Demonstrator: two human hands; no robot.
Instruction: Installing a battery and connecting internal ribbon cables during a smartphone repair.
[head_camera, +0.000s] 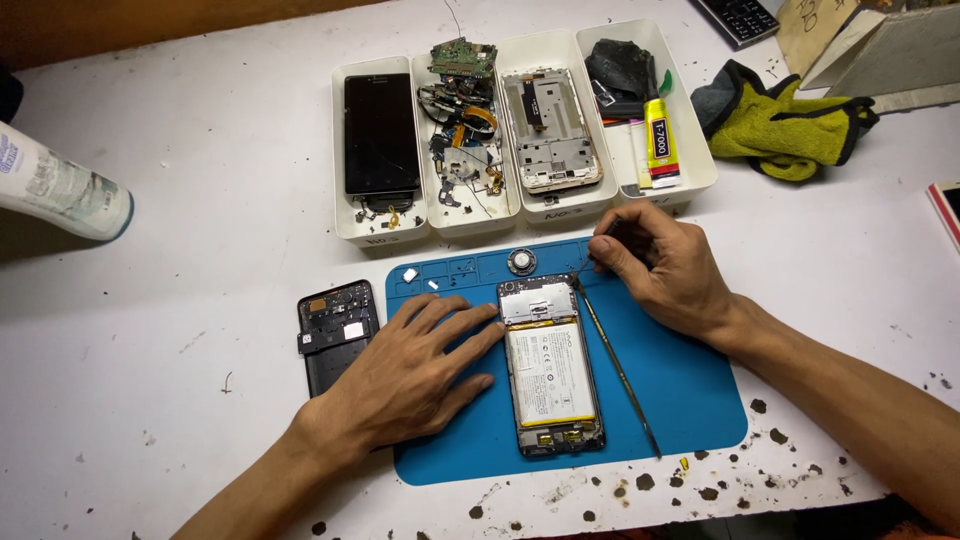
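Note:
An opened phone (551, 365) with its white battery showing lies on a blue work mat (690, 390). My left hand (410, 370) rests flat on the mat, fingertips against the phone's left edge. My right hand (660, 265) pinches a thin dark tool (583, 268) whose tip touches the phone's top right corner. A long thin metal strip (617, 368) lies along the phone's right side. The phone's black back cover (334, 335) sits just left of the mat.
Four white trays (520, 210) behind the mat hold a black phone (380, 133), loose parts, a phone frame and a yellow glue tube (660, 140). A green cloth (775, 120) lies at right, a white cylinder (60, 185) at left. A round part (521, 262) sits on the mat.

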